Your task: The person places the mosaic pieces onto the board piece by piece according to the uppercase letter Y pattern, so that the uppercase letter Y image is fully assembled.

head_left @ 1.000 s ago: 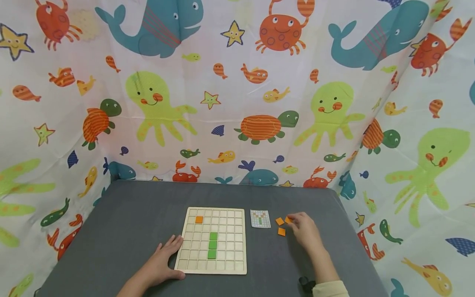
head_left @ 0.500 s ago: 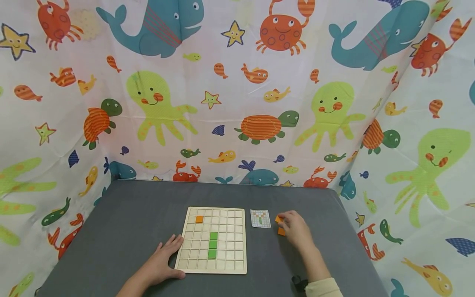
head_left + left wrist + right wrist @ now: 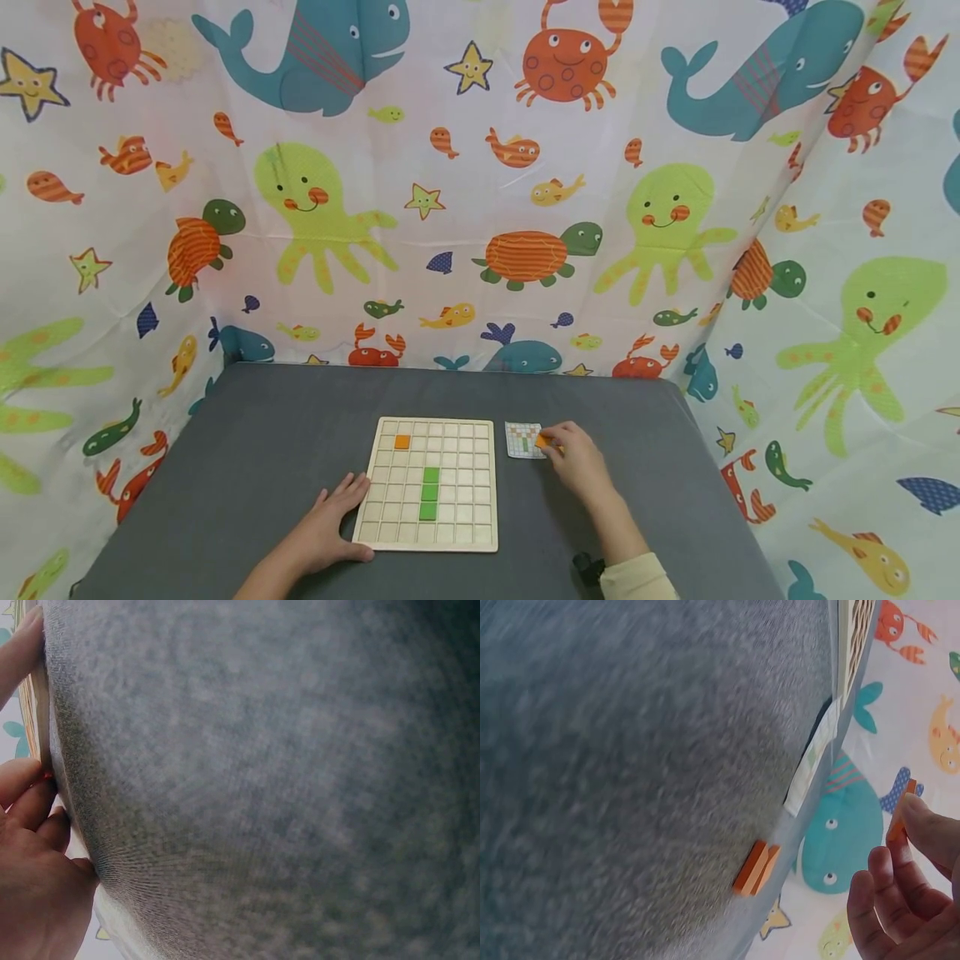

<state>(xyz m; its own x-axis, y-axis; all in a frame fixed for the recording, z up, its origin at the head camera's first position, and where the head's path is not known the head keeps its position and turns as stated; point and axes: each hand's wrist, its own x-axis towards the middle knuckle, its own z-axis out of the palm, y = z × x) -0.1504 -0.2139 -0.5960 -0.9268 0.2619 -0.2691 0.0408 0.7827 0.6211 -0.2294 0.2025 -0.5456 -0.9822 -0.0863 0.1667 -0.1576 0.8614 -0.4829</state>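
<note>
My right hand [image 3: 579,463] pinches an orange square tile [image 3: 541,441] between thumb and fingertips, over the right edge of a small pattern card [image 3: 521,442]. In the right wrist view the pinched tile [image 3: 901,814] is raised off the table. Two more orange tiles [image 3: 754,868] lie on the cloth there, mostly hidden by the hand in the head view. A wooden grid board [image 3: 461,508] carries one orange tile [image 3: 402,442] at upper left and a column of green tiles [image 3: 430,493]. My left hand [image 3: 324,529] rests at the board's left edge, fingers extended and thumb by the near corner.
A grey cloth [image 3: 262,433] covers the table. Behind and beside it hangs a curtain [image 3: 465,192] printed with sea animals. A dark object [image 3: 588,568] sits by the right wrist, next to a pale sleeve [image 3: 639,578].
The right hand has moved left from the loose orange tiles to the card, bringing one orange tile along. The left hand and the board keep their places.
</note>
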